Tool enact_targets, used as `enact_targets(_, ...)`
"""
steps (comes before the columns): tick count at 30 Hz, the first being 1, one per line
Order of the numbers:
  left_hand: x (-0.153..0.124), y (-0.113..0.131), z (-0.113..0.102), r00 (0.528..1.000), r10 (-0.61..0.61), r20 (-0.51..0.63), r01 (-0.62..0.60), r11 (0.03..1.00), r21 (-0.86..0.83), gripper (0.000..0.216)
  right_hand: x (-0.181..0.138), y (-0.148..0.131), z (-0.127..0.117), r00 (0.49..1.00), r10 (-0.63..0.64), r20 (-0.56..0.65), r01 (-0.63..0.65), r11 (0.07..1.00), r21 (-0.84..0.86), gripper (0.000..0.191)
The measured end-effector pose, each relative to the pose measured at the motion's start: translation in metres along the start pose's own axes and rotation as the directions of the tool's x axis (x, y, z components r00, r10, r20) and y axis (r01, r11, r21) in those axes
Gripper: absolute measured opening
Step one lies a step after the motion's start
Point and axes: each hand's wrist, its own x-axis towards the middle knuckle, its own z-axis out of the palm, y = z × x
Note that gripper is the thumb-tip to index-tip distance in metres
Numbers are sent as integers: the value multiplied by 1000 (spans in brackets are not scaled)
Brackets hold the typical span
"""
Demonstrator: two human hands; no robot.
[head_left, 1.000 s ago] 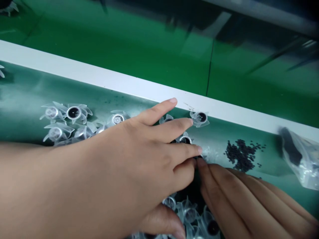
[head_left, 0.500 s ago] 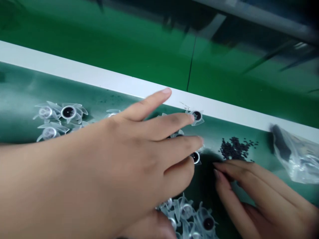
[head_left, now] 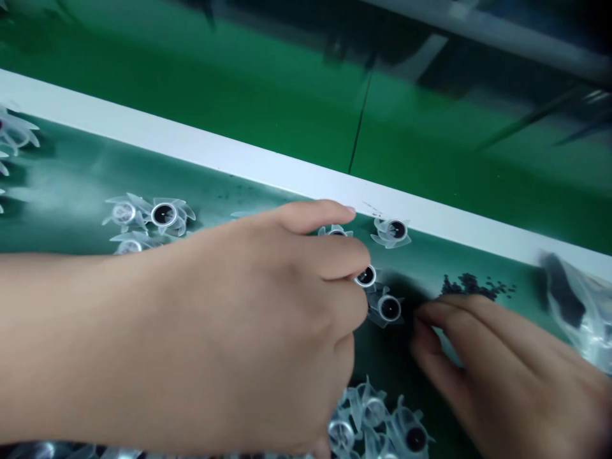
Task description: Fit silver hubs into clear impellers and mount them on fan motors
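Left hand (head_left: 248,306) with grip pinching one clear plastic fan (head_left: 366,276), right hand (head_left: 502,370) with grip half-spread, beside a second fan (head_left: 389,308)

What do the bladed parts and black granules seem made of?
The bladed parts look like translucent plastic, light showing through their blades; their bright hub rims could be metal. The black granules look matte, perhaps plastic or rubber; too small to tell.

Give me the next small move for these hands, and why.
Probably the right hand should pick up the fan lying just beside its fingertips: that fan is the nearest to it, and those fingers look empty, while the left hand is already at another fan.
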Motion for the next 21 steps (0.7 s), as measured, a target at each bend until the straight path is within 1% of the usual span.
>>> enact_targets(2,5,-1,-3,995,96,22,-94,993,-74,38,13,-5,-1,994,101,-45,-93,985,144,10)
enact_targets(3,7,-1,-5,992,114,53,-107,987,-116,33,20,-9,-2,990,128,-55,-115,972,203,8)
enact_targets(5,9,-3,-6,987,100,128,-77,982,-170,30,32,-17,-3,991,120,-57,-100,956,277,5)
enact_targets(7,8,-3,-5,982,113,148,-87,981,-170,32,42,-25,-2,997,63,-55,-43,949,311,6)
enact_targets(10,7,-3,-1,985,154,78,-146,985,-97,33,48,-31,0,998,-2,-69,23,954,297,10)
enact_targets(13,7,-1,2,987,160,13,-160,986,-43,29,46,-31,0,997,-52,-61,65,966,250,11)
enact_targets(17,8,2,1,988,156,15,-156,988,-18,5,40,-30,-3,990,-137,-45,143,970,194,16)
enact_targets(18,7,2,0,988,150,22,-150,988,-22,3,39,-29,-3,987,-159,-31,163,970,178,17)
enact_targets(21,4,3,-2,988,138,73,-134,989,-64,8,39,-28,-3,969,-249,-8,247,959,141,18)
